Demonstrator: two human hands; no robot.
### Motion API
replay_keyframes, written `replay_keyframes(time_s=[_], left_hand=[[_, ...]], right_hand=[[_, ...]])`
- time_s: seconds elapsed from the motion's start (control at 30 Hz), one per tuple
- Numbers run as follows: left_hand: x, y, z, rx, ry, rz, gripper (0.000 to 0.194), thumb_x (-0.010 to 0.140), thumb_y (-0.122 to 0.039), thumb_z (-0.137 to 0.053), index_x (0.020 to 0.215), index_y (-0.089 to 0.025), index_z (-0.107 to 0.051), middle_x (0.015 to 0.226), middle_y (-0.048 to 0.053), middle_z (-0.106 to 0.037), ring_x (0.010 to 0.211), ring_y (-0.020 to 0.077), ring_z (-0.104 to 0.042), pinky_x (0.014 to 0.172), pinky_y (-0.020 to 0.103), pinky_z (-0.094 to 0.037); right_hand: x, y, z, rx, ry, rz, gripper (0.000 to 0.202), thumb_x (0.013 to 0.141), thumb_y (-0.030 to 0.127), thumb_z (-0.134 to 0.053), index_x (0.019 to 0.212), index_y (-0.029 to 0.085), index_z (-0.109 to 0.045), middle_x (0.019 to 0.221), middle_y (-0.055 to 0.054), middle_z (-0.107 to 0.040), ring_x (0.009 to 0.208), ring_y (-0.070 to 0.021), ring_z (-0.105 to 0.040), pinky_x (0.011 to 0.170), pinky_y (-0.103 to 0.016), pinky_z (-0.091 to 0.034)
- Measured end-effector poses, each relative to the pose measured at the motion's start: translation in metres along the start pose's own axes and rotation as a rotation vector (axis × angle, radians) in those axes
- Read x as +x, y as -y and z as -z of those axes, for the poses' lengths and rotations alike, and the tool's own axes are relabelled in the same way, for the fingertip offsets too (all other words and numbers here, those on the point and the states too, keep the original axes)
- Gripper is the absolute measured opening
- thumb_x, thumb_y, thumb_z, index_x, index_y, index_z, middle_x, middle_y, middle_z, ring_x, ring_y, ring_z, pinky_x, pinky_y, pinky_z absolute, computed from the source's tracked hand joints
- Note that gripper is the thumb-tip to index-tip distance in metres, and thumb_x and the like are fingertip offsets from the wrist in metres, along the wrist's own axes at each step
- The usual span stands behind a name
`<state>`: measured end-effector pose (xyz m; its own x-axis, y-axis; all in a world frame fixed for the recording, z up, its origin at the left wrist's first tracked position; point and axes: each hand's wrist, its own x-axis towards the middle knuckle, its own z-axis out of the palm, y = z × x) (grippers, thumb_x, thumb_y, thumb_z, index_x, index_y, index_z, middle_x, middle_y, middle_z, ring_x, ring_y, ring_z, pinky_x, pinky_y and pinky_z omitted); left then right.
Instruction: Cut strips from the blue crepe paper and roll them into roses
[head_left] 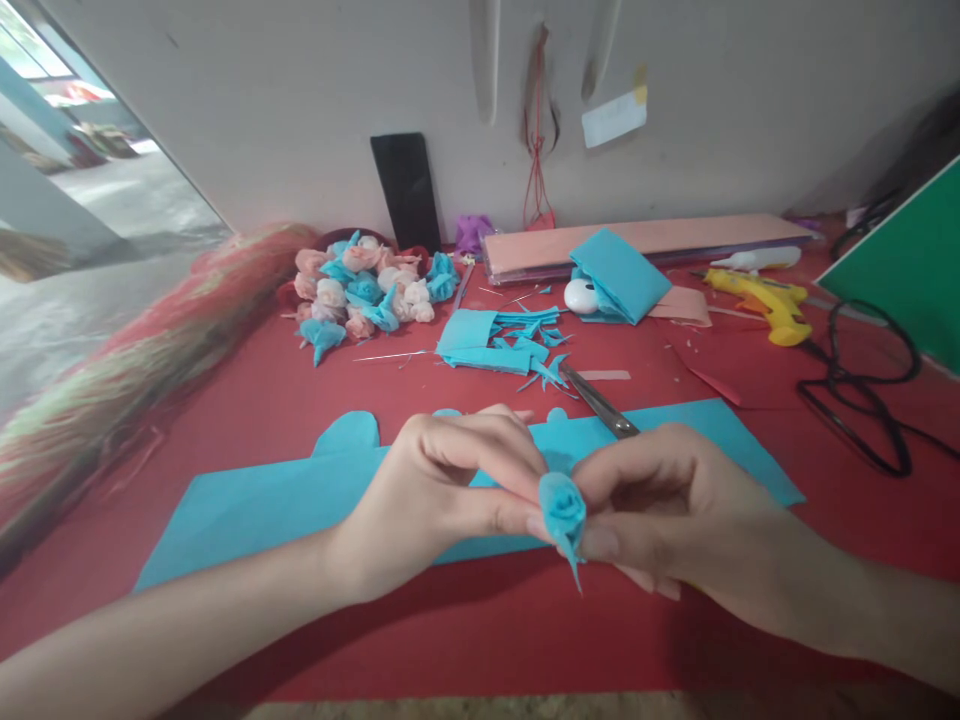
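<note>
A small blue paper rose (562, 508) with a pointed tip hanging down is held between both hands. My left hand (457, 490) pinches its left side with thumb and fingers. On the other side, my right hand (667, 510) grips it with thumb and forefinger. Beneath the hands lies a long blue paper sheet (255, 520) on the red surface (420, 640). Rounded blue pieces (349, 433) show at the sheet's far edge. Scissors (600, 400) lie just beyond the right hand, partly hidden by it or the sheet.
Pink, white and blue paper roses (364, 290) are piled at the back left. Cut blue strips (495, 340), a folded blue packet (621, 277) and a yellow glue gun (765, 300) with a black cord lie behind the hands. A dark phone (406, 192) leans on the wall.
</note>
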<state>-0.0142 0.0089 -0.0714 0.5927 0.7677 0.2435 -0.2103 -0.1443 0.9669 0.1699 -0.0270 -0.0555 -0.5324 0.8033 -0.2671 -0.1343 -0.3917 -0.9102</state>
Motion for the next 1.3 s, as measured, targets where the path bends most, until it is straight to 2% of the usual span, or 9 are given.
replay_keyframes(time_s=[0.2, 0.37, 0.47, 0.6, 0.7, 0.9, 1.1, 1.2, 1.3], left_hand=[[-0.001, 0.002, -0.001, 0.005, -0.032, -0.019, 0.004, 0.073, -0.028, -0.078, 0.070, -0.030, -0.076, 0.065, -0.006, -0.068, 0.066, 0.0097, -0.056, 0.082, 0.029, -0.044], [-0.003, 0.002, -0.003, -0.005, -0.003, -0.011, 0.006, 0.074, -0.027, -0.077, 0.068, -0.026, -0.075, 0.063, -0.004, -0.067, 0.065, 0.0102, -0.057, 0.070, 0.027, -0.044], [-0.005, 0.003, -0.003, -0.006, 0.004, -0.011, 0.009, 0.074, -0.027, -0.077, 0.067, -0.025, -0.074, 0.063, -0.003, -0.067, 0.065, 0.0112, -0.057, 0.069, 0.028, -0.044], [-0.006, 0.002, -0.004, -0.005, 0.005, -0.017, 0.008, 0.074, -0.020, -0.077, 0.069, -0.024, -0.072, 0.065, -0.004, -0.066, 0.067, 0.0109, -0.055, 0.073, 0.028, -0.044], [-0.009, 0.001, -0.006, 0.012, 0.006, -0.022, 0.012, 0.074, -0.012, -0.075, 0.071, -0.023, -0.070, 0.067, -0.004, -0.064, 0.069, 0.0108, -0.054, 0.076, 0.027, -0.045], [-0.013, 0.001, -0.011, 0.103, -0.079, -0.068, 0.015, 0.073, -0.007, -0.069, 0.076, -0.021, -0.065, 0.072, -0.004, -0.059, 0.071, 0.0105, -0.054, 0.075, 0.025, -0.045], [-0.012, 0.003, -0.013, 0.147, -0.122, -0.086, 0.017, 0.072, -0.004, -0.065, 0.070, -0.019, -0.057, 0.067, -0.003, -0.053, 0.067, 0.0112, -0.050, 0.064, 0.024, -0.042], [-0.013, 0.004, -0.013, 0.143, -0.116, -0.093, 0.018, 0.073, -0.005, -0.065, 0.068, -0.018, -0.054, 0.067, -0.004, -0.051, 0.067, 0.0108, -0.048, 0.066, 0.024, -0.042], [-0.013, 0.006, -0.013, 0.131, -0.099, -0.095, 0.018, 0.074, -0.004, -0.063, 0.070, -0.018, -0.053, 0.069, -0.004, -0.052, 0.069, 0.0103, -0.048, 0.068, 0.024, -0.042]], right_hand=[[0.000, 0.003, -0.005, -0.089, -0.123, 0.065, 0.012, 0.066, 0.011, -0.078, 0.062, 0.017, -0.068, 0.051, 0.008, -0.049, 0.042, -0.0002, -0.037, 0.036, -0.013, -0.022], [0.002, 0.003, -0.003, -0.023, -0.049, 0.024, 0.016, 0.065, 0.015, -0.079, 0.059, 0.015, -0.064, 0.047, 0.009, -0.044, 0.041, -0.0014, -0.032, 0.034, -0.015, -0.018], [0.002, 0.002, -0.002, -0.003, -0.037, 0.005, 0.018, 0.064, 0.016, -0.079, 0.058, 0.016, -0.062, 0.048, 0.008, -0.045, 0.039, -0.0016, -0.030, 0.033, -0.016, -0.016], [0.001, -0.003, 0.000, -0.070, -0.004, 0.106, 0.012, 0.072, 0.018, -0.074, 0.064, 0.017, -0.066, 0.053, 0.007, -0.050, 0.041, -0.0018, -0.032, 0.034, -0.016, -0.021], [-0.001, -0.005, -0.001, -0.159, -0.014, 0.186, 0.015, 0.076, 0.021, -0.071, 0.064, 0.017, -0.064, 0.055, 0.006, -0.050, 0.047, -0.0035, -0.036, 0.041, -0.016, -0.029], [0.000, -0.009, -0.005, -0.302, -0.154, 0.197, 0.021, 0.073, 0.023, -0.075, 0.058, 0.017, -0.061, 0.050, 0.007, -0.041, 0.045, -0.0038, -0.033, 0.041, -0.017, -0.030], [-0.002, -0.009, -0.005, -0.421, -0.134, 0.203, 0.017, 0.070, 0.029, -0.077, 0.066, 0.019, -0.064, 0.048, 0.008, -0.039, 0.045, -0.0052, -0.033, 0.041, -0.017, -0.031], [-0.002, -0.007, -0.007, -0.471, -0.209, 0.236, 0.021, 0.071, 0.022, -0.075, 0.058, 0.018, -0.059, 0.048, 0.008, -0.037, 0.045, -0.0043, -0.030, 0.040, -0.014, -0.030], [-0.002, -0.007, -0.009, -0.504, -0.222, 0.345, 0.022, 0.073, 0.014, -0.071, 0.057, 0.018, -0.057, 0.049, 0.009, -0.034, 0.045, -0.0034, -0.026, 0.038, -0.011, -0.028]])
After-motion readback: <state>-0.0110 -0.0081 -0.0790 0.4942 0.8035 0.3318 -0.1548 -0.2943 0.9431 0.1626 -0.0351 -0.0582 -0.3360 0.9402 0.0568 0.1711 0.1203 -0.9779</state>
